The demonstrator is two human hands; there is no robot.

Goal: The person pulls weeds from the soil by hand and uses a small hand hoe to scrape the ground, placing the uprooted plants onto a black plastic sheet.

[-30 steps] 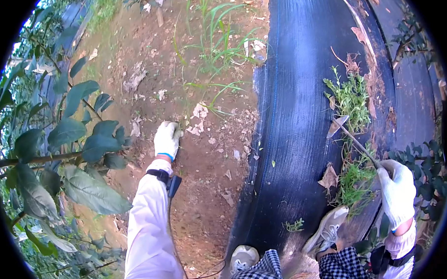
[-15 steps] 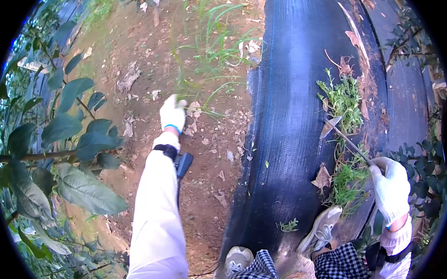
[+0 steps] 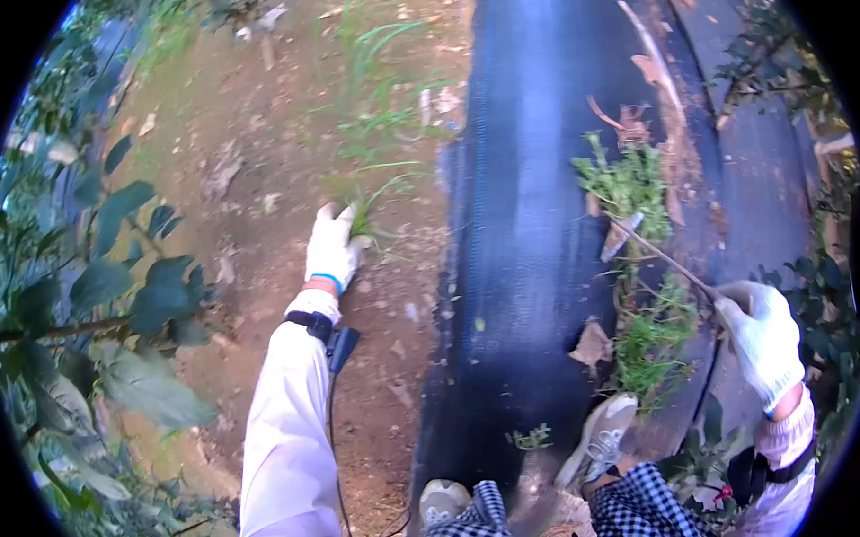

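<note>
White gloves cover both hands. My left hand (image 3: 334,245) is over the bare soil, its fingers around the base of a small grass tuft (image 3: 360,216); the fingertips are partly blurred. On the right, my right hand (image 3: 760,337) is closed around the handle end of a small hand hoe (image 3: 671,262). The hoe's metal blade (image 3: 622,237) lies over the lower part of a green weed clump (image 3: 631,181) beside the black ground sheet (image 3: 525,265). More feathery weeds (image 3: 652,341) grow below the hoe.
Leafy branches (image 3: 118,279) reach in from the left. Taller grass (image 3: 377,100) stands on the soil ahead. A dry leaf (image 3: 592,346) lies near the weeds. My shoes (image 3: 602,438) are on the sheet, and a thin cable (image 3: 334,442) hangs by my left sleeve.
The view has shifted, with the ground scene sliding left. My left hand has moved to the grass tuft, and its fingers are now around it. The hoe remains in my right hand.
</note>
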